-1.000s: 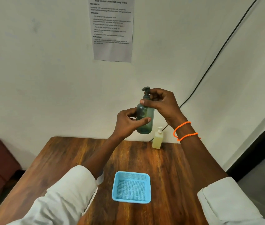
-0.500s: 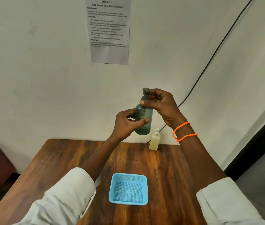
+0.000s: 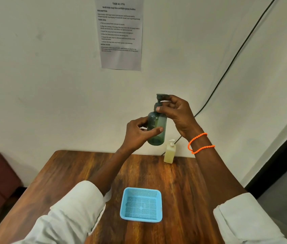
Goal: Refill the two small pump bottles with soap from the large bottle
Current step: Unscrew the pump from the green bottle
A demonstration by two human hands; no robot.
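Pump bottle [image 3: 156,128], smoky teal see-through plastic with a matching dark pump head, is held upright in the air above the far end of the wooden table [image 3: 79,175]. Left hand [image 3: 137,133] is wrapped round its body while the right hand [image 3: 177,114] pinches the pump collar. Pale yellow pump bottle [image 3: 170,153] stands by the wall, blue mesh basket [image 3: 141,204] nearer.

pump bottles: 2 — green bottle [image 3: 156,127], yellow bottle [image 3: 169,153] | basket [image 3: 141,205]: 1 | paper sheet [image 3: 120,32]: 1 | hands: 2
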